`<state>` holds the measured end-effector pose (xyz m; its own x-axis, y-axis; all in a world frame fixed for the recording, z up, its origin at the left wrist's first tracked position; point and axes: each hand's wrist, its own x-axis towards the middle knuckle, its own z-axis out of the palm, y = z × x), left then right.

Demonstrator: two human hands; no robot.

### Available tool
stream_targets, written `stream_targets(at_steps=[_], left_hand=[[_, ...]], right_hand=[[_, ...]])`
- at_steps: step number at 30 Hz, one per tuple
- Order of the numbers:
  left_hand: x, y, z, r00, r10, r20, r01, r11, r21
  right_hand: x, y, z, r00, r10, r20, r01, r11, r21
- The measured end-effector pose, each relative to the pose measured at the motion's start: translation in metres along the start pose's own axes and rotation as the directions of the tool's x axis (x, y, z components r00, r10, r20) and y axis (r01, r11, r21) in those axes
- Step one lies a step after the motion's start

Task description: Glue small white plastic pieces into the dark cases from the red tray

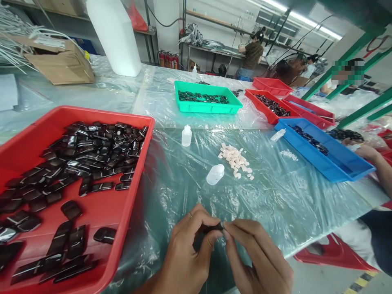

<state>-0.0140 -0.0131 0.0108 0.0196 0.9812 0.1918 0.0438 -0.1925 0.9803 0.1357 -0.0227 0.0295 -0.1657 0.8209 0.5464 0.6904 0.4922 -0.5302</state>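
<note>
In the lower middle, my left hand [190, 249] is closed around a small dark glossy plastic piece [212, 228], gripped between thumb and forefinger. Pressed together at the piece's right end are the thumb and fingertips of my right hand [257, 253]; whatever they pinch is hidden. Many similar dark pieces lie loose in a large red tray [130, 204] at my left. Beyond my hands, a white squeeze bottle [215, 174] lies tipped over beside a pile of small pale pieces [235, 159]. Another white bottle [186, 136] stands upright behind it.
Farther back are a green tray [208, 107] and a red tray [266, 107] of dark pieces. A blue tray [330, 163] stands at right, near a co-worker's hand [367, 153]. A large white jug [118, 41] and cardboard box [61, 61] stand back left. Plastic sheeting covers the table.
</note>
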Motion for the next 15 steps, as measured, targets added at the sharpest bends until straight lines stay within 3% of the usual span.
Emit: stream_targets(at_steps=[7,15], left_hand=[[0.006,0.004,-0.003,0.998,-0.038,0.04,0.042,0.994,-0.101],[0.002,0.002,0.004,0.995,-0.103,0.007,0.101,0.964,-0.244]], right_hand=[[0.008,0.016,-0.003,0.997,0.063,0.054,-0.076,0.948,0.308],[-0.001,0.012,0.008,0.993,0.084,-0.08,-0.049,0.93,0.365]])
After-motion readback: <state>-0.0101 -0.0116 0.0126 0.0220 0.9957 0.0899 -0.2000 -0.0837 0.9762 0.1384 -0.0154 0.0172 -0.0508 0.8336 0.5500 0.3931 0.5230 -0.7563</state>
